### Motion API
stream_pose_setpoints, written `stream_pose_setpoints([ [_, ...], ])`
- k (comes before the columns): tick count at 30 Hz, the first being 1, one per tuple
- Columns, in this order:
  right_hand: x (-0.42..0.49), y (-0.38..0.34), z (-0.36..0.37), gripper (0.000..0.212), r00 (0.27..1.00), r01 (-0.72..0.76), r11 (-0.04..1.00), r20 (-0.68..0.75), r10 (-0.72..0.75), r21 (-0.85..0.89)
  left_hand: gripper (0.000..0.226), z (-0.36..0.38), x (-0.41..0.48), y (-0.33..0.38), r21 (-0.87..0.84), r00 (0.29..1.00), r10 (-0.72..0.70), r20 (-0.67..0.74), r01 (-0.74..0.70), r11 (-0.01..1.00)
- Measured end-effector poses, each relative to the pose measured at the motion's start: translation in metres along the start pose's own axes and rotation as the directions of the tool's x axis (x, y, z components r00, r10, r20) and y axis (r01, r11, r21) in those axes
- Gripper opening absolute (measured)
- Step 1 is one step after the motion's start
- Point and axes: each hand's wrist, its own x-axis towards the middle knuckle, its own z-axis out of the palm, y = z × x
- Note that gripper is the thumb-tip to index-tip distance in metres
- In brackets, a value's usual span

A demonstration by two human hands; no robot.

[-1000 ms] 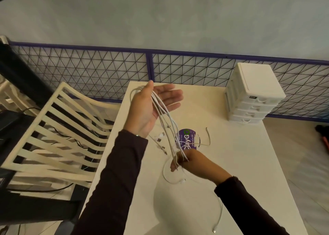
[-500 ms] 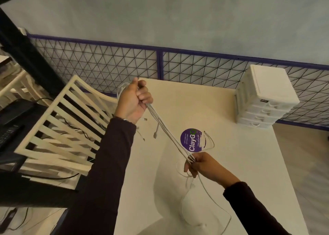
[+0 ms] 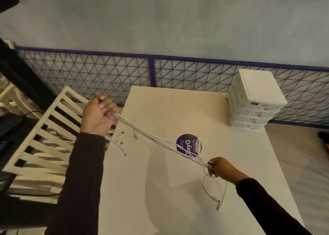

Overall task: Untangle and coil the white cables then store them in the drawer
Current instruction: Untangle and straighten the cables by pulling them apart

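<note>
Left hand (image 3: 97, 114) is fisting tight around one end of the cables (image 3: 156, 140), raised over the table's (image 3: 160, 190) left edge, forearm in a dark sleeve angling up from bottom left. Right hand (image 3: 219, 168) is pinching the other end of the bundle, fingers closed on it, sitting lower, near the table's middle toward the right edge. Cables are running taut between the two hands in a straight diagonal span, crossing over the purple sticker (image 3: 188, 143). Loose plug ends are dangling below the left hand by the left edge; a slack loop is hanging under the right hand. Drawer unit (image 3: 254, 99) is standing at the far right corner, drawers closed. Chair (image 3: 41, 138) is sitting beside the left edge.
</note>
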Motion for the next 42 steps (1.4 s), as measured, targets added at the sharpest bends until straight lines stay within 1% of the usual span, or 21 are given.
stream_pose_setpoints([
  [4,-0.003,0.032,-0.009,0.041,0.991,-0.091,0.995,-0.098,0.088,-0.029,0.032,-0.016,0.008,0.024,-0.029,0.998,0.062,0.017,-0.061,0.998],
  [8,-0.004,0.057,-0.014,0.039,0.975,-0.142,0.968,-0.2,0.1,-0.209,0.039,-0.022,0.019,0.045,-0.114,0.994,0.11,0.003,-0.109,0.987],
  [10,-0.002,0.057,-0.021,0.037,0.964,-0.138,0.969,-0.253,0.083,-0.207,0.034,-0.023,0.023,0.045,-0.117,0.994,0.113,0.004,-0.111,0.987],
  [12,-0.001,0.042,-0.03,0.037,0.97,-0.087,0.993,-0.234,0.066,-0.081,0.04,-0.023,0.029,0.041,-0.129,0.994,0.109,-0.007,-0.109,0.986],
  [14,-0.004,0.024,-0.041,0.036,0.952,0.028,0.999,-0.306,-0.015,0.039,0.044,-0.023,0.035,0.035,-0.093,0.993,0.112,-0.046,-0.116,0.989],
  [16,-0.012,-0.001,-0.053,0.035,0.928,0.13,0.99,-0.359,-0.105,0.048,0.05,-0.02,0.038,0.027,-0.021,0.991,0.114,-0.063,-0.115,0.993],
  [17,-0.019,-0.015,-0.06,0.036,0.929,0.203,0.976,-0.331,-0.166,0.082,0.054,-0.019,0.039,0.023,0.007,0.992,0.111,-0.064,-0.111,0.994],
  [19,-0.035,-0.038,-0.072,0.031,0.925,0.361,0.882,-0.24,-0.296,0.304,0.059,-0.015,0.039,0.016,0.034,0.993,0.102,-0.066,-0.1,0.994],
  [20,-0.038,-0.044,-0.077,0.026,0.916,0.39,0.828,-0.256,-0.308,0.402,0.058,-0.013,0.039,0.013,0.033,0.993,0.094,-0.069,-0.092,0.995],
  [23,-0.033,-0.042,-0.087,0.021,0.916,0.369,0.833,-0.314,-0.25,0.413,0.051,-0.008,0.038,0.005,0.043,0.995,0.067,-0.071,-0.064,0.997],
  [25,-0.03,-0.046,-0.086,0.027,0.912,0.398,0.763,-0.314,-0.266,0.509,0.049,-0.005,0.038,0.0,0.058,0.996,0.065,-0.055,-0.062,0.996],
  [28,-0.021,-0.044,-0.081,0.033,0.901,0.393,0.723,-0.396,-0.178,0.568,0.046,-0.001,0.035,-0.004,0.064,0.999,0.049,-0.019,-0.048,0.997],
  [29,-0.018,-0.042,-0.08,0.028,0.911,0.38,0.688,-0.377,-0.164,0.618,0.047,0.0,0.034,-0.005,0.06,0.999,0.045,-0.01,-0.045,0.997],
  [31,-0.018,-0.044,-0.078,0.019,0.954,0.3,0.537,-0.247,-0.171,0.789,0.05,0.003,0.033,-0.006,0.057,0.999,0.038,-0.016,-0.037,0.998],
  [32,-0.018,-0.046,-0.078,0.018,0.965,0.254,0.455,-0.196,-0.173,0.853,0.051,0.005,0.033,-0.006,0.06,0.999,0.036,-0.022,-0.034,0.998],
  [33,-0.019,-0.046,-0.079,0.018,0.97,0.229,0.417,-0.172,-0.169,0.879,0.05,0.006,0.032,-0.007,0.063,0.999,0.033,-0.025,-0.031,0.998],
  [34,-0.019,-0.046,-0.079,0.017,0.971,0.229,0.435,-0.171,-0.168,0.871,0.05,0.007,0.032,-0.007,0.063,0.999,0.029,-0.026,-0.027,0.998],
  [37,-0.016,-0.045,-0.078,0.023,0.964,0.265,0.682,-0.201,-0.173,0.682,0.049,0.011,0.031,-0.008,0.065,0.999,0.016,-0.033,-0.014,0.998],
  [39,-0.013,-0.049,-0.078,0.033,0.978,0.199,0.799,-0.172,-0.122,0.568,0.049,0.013,0.03,-0.009,0.09,0.999,0.02,-0.033,-0.017,0.996],
  [41,-0.012,-0.055,-0.079,0.025,0.99,0.143,0.836,-0.092,-0.111,0.529,0.047,0.015,0.028,-0.012,0.14,0.999,0.034,-0.025,-0.03,0.99],
  [42,-0.012,-0.058,-0.08,0.019,0.988,0.133,0.799,-0.012,-0.155,0.587,0.046,0.016,0.028,-0.014,0.169,0.999,0.043,-0.02,-0.039,0.985],
])
